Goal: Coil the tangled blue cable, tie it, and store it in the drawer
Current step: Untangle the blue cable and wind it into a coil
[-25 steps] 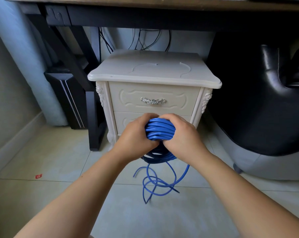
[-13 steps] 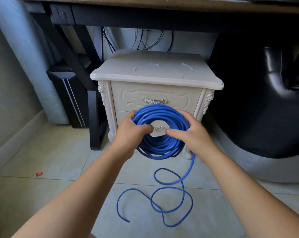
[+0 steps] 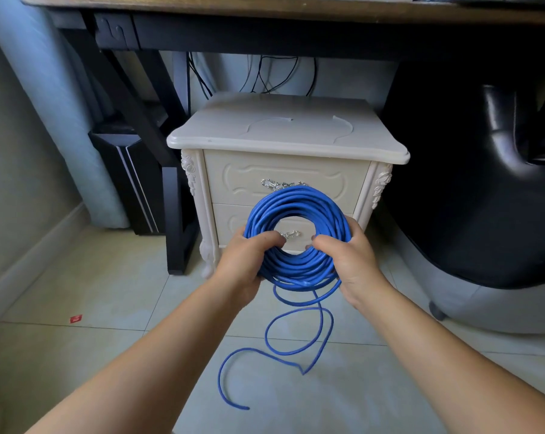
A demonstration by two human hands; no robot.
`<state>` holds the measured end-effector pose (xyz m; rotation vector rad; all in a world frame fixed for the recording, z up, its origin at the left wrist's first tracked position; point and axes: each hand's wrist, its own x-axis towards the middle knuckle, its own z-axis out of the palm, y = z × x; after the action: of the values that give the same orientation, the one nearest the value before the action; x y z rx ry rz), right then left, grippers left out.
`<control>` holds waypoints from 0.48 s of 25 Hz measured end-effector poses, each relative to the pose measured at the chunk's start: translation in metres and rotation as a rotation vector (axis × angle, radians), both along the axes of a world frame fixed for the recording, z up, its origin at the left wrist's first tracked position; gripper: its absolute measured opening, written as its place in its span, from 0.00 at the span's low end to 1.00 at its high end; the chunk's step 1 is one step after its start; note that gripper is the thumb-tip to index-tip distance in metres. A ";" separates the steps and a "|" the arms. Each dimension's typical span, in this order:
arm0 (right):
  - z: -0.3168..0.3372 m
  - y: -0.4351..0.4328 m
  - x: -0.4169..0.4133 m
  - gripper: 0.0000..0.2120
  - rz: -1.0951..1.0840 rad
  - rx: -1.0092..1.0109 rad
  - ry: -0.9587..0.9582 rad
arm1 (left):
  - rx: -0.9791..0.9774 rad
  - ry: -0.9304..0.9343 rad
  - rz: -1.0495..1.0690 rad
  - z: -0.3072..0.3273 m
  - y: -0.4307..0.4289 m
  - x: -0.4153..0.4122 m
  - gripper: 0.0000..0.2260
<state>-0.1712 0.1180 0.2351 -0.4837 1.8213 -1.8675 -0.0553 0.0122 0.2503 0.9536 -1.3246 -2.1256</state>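
Observation:
The blue cable [image 3: 296, 202] is wound into a round coil that I hold upright in front of the cream nightstand [image 3: 283, 136]. My left hand [image 3: 249, 261] grips the coil's lower left side, thumb through the hole. My right hand [image 3: 349, 261] grips the lower right side the same way. A loose tail of the cable hangs from the coil's bottom and loops over the floor tiles to a free end near my left forearm. Both drawers are closed; the upper drawer [image 3: 243, 180] shows above the coil, and the lower drawer's handle [image 3: 291, 234] shows through the hole.
A dark desk [image 3: 265, 7] spans overhead with black legs [image 3: 174, 220] left of the nightstand. A black chair [image 3: 484, 183] crowds the right. Black wires [image 3: 265, 76] hang behind the nightstand. A curtain [image 3: 45, 104] and wall stand left. A red scrap [image 3: 75, 318] lies on the tiles.
The coil went from squeezed flat between both hands to opened into a round ring facing me. The loose tail has spread out further across the floor.

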 end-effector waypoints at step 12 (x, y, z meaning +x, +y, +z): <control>0.021 0.011 0.009 0.26 0.320 0.400 0.729 | -1.204 -0.287 -0.364 0.003 -0.010 0.004 0.34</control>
<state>-0.1623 0.1290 0.2559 -1.3314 2.3076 -1.1310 -0.0510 0.0024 0.2536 0.4795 -2.5606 -0.9580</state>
